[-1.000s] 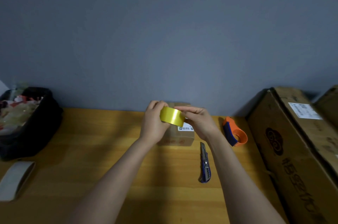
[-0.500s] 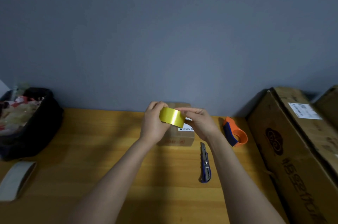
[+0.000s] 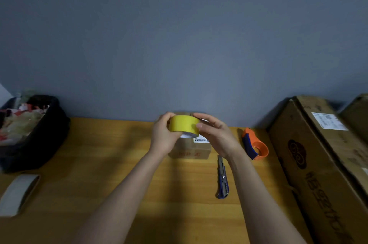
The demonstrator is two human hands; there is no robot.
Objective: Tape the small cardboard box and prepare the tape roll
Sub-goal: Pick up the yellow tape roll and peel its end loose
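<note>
I hold a yellow tape roll in the air between both hands, just above the small cardboard box. My left hand grips the roll's left side. My right hand grips its right side, with the thumb pressed on the roll's outer face. The box sits on the wooden table against the wall, with a white label on its top; the roll and hands hide its upper part.
A blue utility knife lies right of the box. An orange and blue tape dispenser sits further right, beside large cardboard boxes. A black bin of scraps and a pale tape roll are at left.
The roll has turned slightly in my hands, so its broad outer face now points toward me. Both hands stay in about the same place above the box.
</note>
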